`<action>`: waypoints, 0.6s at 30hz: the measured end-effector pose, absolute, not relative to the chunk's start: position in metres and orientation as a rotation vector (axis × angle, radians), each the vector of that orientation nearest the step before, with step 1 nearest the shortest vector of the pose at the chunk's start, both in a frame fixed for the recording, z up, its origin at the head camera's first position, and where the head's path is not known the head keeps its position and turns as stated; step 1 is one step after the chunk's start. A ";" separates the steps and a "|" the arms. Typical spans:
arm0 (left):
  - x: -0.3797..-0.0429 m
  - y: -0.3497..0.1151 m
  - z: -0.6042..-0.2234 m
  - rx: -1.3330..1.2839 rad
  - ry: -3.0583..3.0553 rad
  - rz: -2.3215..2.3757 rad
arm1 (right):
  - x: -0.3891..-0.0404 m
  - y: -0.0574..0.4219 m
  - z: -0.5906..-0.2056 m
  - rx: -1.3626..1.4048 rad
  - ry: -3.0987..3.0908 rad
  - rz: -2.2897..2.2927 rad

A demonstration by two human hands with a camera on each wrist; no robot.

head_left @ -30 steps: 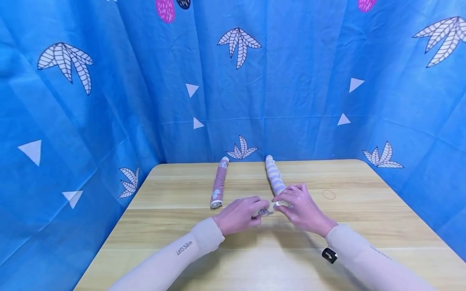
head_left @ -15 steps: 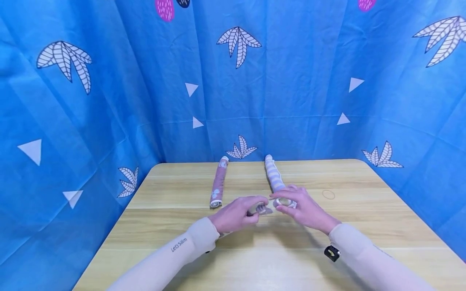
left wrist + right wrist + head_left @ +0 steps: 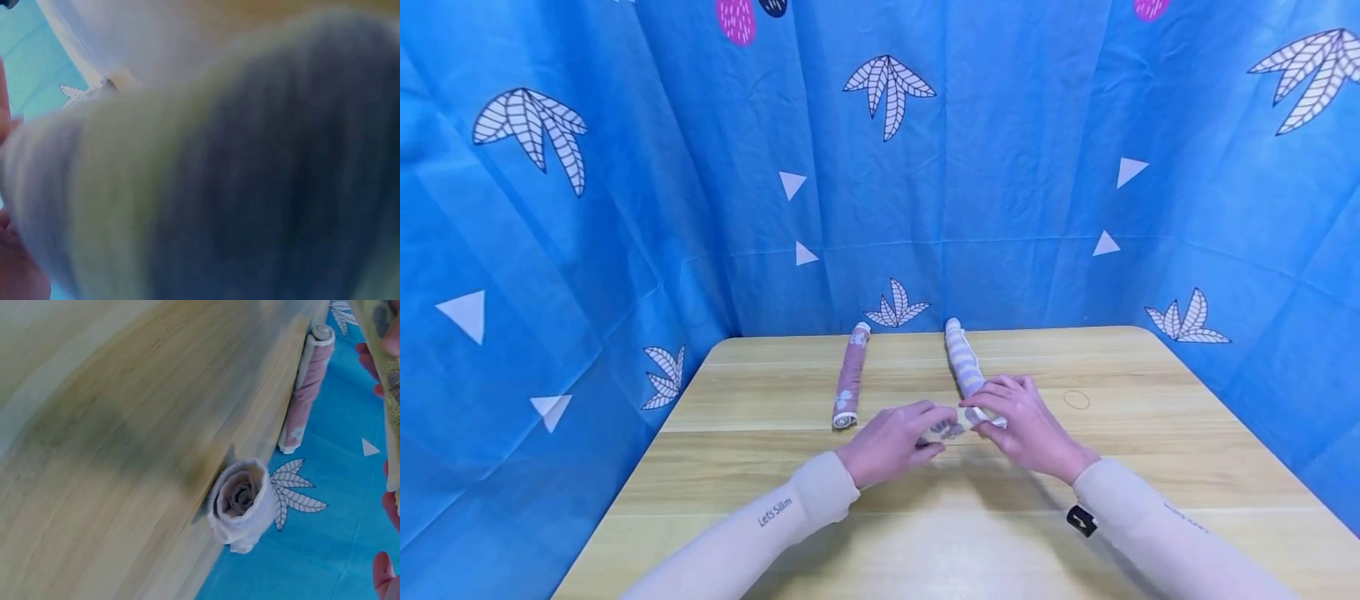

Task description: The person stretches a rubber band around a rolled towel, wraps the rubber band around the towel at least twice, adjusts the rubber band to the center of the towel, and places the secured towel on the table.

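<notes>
Both hands hold a rolled-up cream towel [image 3: 949, 427] with grey patches, raised over the table. My left hand [image 3: 895, 443] grips its left part, thumb below and fingers over the top. At the other end my right hand [image 3: 1024, 423] pinches the roll between thumb and fingers. Blurred grey and yellowish bands of the towel [image 3: 250, 169] fill most of the left wrist view. Along the right edge of the right wrist view, a strip of the towel [image 3: 394, 419] shows with fingertips around it.
A pink rolled towel [image 3: 852, 375] with pale flowers lies on the wooden table [image 3: 760, 467], left of the hands. Just beyond the right hand lies a purple-and-white striped rolled towel [image 3: 962, 358]. A blue patterned curtain [image 3: 1022, 167] hangs behind the table and along its sides.
The right fingers have spread and closed again on the towel's end. More of the patterned side now shows between the hands. The two rolls on the table have not moved.
</notes>
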State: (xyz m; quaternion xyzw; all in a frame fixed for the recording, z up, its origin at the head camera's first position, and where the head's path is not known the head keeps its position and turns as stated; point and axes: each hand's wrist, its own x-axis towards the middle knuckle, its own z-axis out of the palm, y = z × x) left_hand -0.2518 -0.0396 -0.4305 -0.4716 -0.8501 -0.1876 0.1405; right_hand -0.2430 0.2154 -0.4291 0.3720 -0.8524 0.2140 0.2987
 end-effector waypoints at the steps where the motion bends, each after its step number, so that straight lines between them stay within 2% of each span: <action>1: -0.252 -0.039 -0.430 -1.357 -2.438 -0.501 | -0.243 0.215 -0.429 0.975 -2.267 0.580; 10: -0.254 -0.037 -0.415 -1.414 -2.407 -0.349 | -0.242 0.210 -0.429 0.930 -2.239 0.598; 18: -0.259 -0.037 -0.419 -1.455 -2.405 -0.231 | -0.242 0.204 -0.431 0.951 -2.262 0.573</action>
